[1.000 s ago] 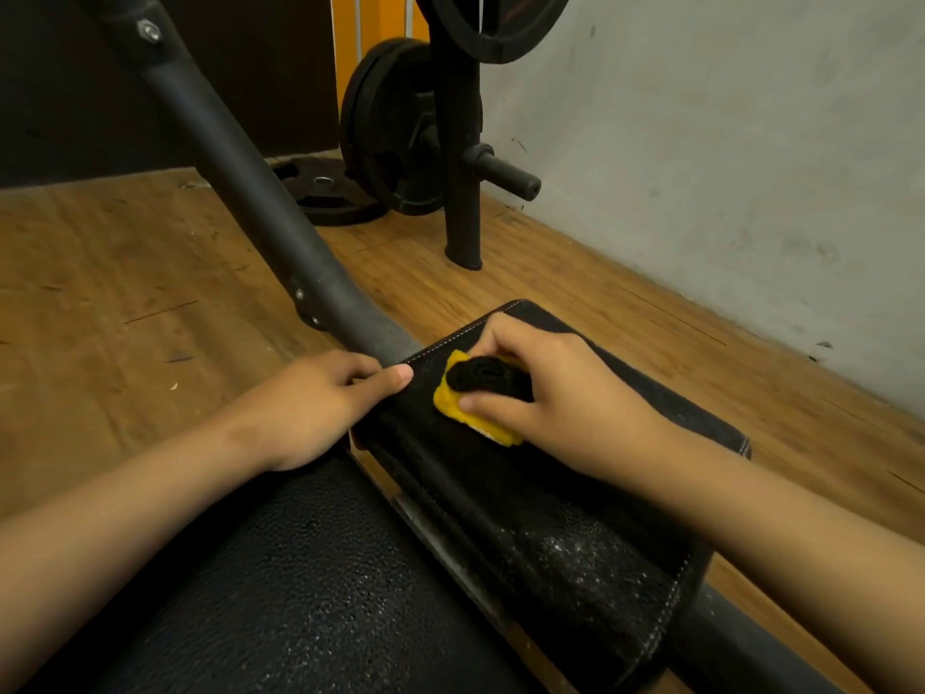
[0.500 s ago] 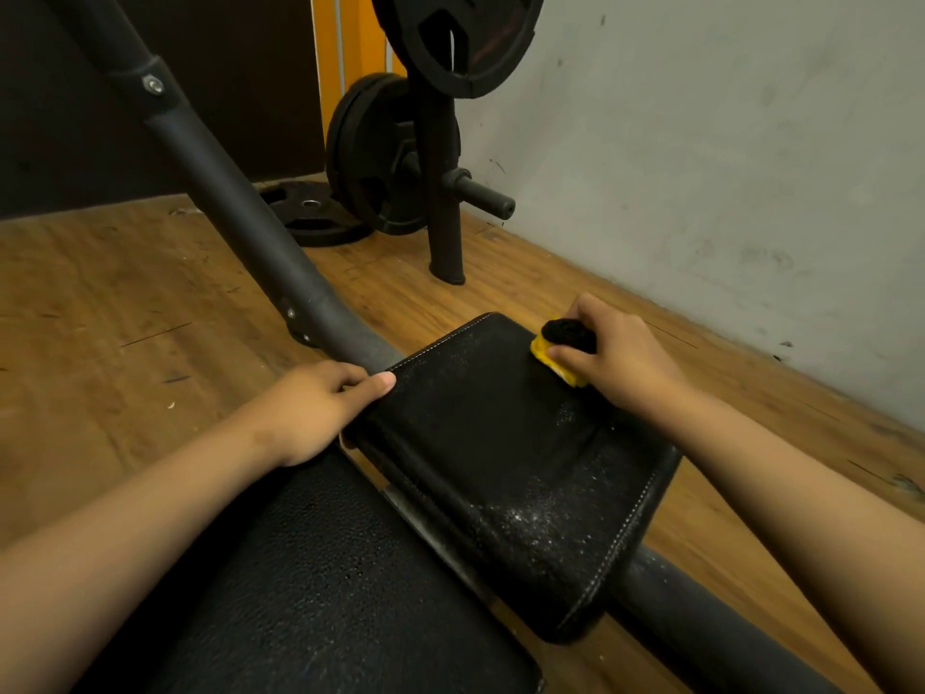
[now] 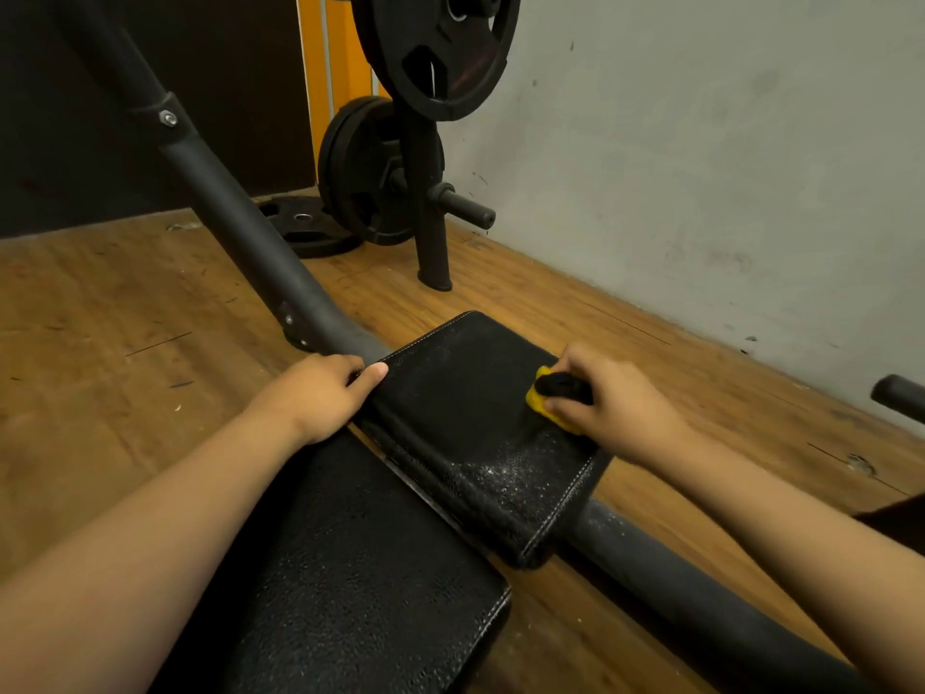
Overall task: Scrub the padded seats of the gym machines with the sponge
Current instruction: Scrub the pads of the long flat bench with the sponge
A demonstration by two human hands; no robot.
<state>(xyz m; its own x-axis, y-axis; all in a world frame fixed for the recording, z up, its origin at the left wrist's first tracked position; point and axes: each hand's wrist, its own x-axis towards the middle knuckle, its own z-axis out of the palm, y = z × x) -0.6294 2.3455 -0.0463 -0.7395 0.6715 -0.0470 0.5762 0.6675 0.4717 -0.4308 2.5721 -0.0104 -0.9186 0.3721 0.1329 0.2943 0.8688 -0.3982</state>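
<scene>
Gripping the yellow sponge (image 3: 548,403) on the padded seat (image 3: 465,393), far right, my right hand (image 3: 618,410) has bare seat leftward, toward my left hand (image 3: 320,393) clasping that edge.

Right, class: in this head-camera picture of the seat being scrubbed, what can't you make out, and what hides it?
Head view.
Sponge: mostly covered by the right hand.
Left hand: fingertips curl out of sight at the seat pad edge.
Upper weight plate: cut off by the top edge.
Bar, far right: cut off by that edge.
</scene>
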